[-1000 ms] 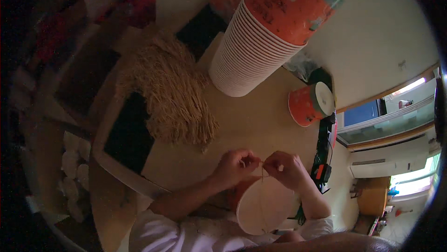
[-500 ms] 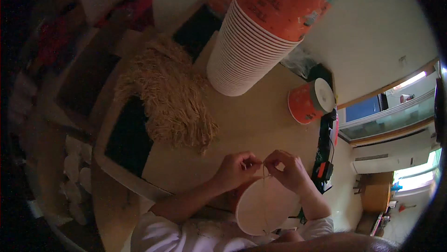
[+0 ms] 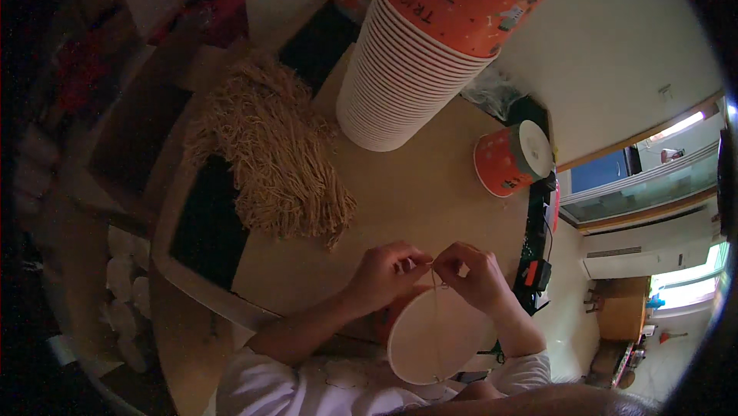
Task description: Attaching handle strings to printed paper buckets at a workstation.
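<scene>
A cup stack (image 3: 407, 62) and straw pile (image 3: 269, 155) stand beyond both hands (image 3: 430, 274).

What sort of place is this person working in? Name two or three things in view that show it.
Probably a home or small workshop used for craft assembly. A tall stack of orange paper cups stands on the wooden table, a heap of tan string pieces lies beside it, and both hands work string over a cup.

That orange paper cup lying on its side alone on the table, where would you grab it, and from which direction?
Judging by its pose, the lone cup is probably best taken around its orange side wall, coming down from above. It lies tipped over, its white round end facing right, and nothing touches it. The tall stack of cups stands apart on its left, so fingers can likely close across the wall.
</scene>
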Demonstrator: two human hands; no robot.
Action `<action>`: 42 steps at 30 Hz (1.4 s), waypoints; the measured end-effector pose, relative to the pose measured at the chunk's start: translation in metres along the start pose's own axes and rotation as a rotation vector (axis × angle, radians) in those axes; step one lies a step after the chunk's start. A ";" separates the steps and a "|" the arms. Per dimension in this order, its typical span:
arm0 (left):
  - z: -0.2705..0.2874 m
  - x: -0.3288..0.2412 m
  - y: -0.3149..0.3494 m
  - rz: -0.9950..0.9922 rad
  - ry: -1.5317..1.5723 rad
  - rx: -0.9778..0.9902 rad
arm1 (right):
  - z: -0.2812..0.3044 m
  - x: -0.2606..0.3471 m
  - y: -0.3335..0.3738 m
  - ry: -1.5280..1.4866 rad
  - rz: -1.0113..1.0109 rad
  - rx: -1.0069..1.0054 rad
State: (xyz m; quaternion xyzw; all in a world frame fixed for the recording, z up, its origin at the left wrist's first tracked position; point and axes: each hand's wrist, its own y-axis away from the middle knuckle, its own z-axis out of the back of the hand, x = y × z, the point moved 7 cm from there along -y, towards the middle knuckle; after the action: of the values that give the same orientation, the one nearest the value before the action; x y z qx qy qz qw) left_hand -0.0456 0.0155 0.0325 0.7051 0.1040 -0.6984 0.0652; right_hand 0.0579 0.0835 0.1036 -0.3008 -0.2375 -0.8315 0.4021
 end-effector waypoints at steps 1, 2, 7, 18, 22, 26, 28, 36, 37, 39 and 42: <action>0.000 0.000 0.000 -0.002 -0.003 -0.002 | 0.000 0.000 -0.001 0.006 0.005 -0.002; 0.000 0.000 0.000 -0.009 -0.008 -0.012 | 0.000 0.002 -0.001 0.006 0.009 -0.003; 0.000 0.004 -0.001 -0.010 0.001 -0.021 | 0.000 -0.001 0.000 -0.007 -0.090 0.005; -0.002 0.008 -0.002 0.096 0.086 0.053 | -0.001 -0.008 0.001 0.023 -0.096 -0.010; -0.004 0.009 0.001 0.089 0.092 0.078 | 0.001 -0.005 0.003 -0.024 -0.049 -0.038; -0.005 0.020 0.002 0.112 0.111 0.040 | 0.000 -0.007 0.004 -0.035 -0.009 -0.040; -0.004 0.020 0.004 0.096 0.146 0.012 | 0.000 -0.005 0.004 -0.025 -0.011 -0.019; 0.001 0.006 0.000 0.042 0.082 -0.004 | 0.001 -0.001 0.003 -0.016 0.022 -0.012; 0.001 0.004 0.000 0.040 0.081 -0.006 | 0.002 -0.002 0.002 -0.048 0.000 -0.023; -0.003 0.006 0.001 0.118 0.061 0.060 | 0.000 -0.008 0.005 -0.020 -0.033 -0.007; -0.006 0.002 0.001 0.065 0.142 0.082 | -0.001 -0.009 0.003 0.044 -0.044 0.017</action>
State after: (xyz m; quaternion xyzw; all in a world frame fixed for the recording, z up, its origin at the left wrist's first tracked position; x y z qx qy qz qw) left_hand -0.0393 0.0166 0.0302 0.7578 0.0566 -0.6479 0.0517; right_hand 0.0641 0.0860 0.0975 -0.2738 -0.2423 -0.8445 0.3914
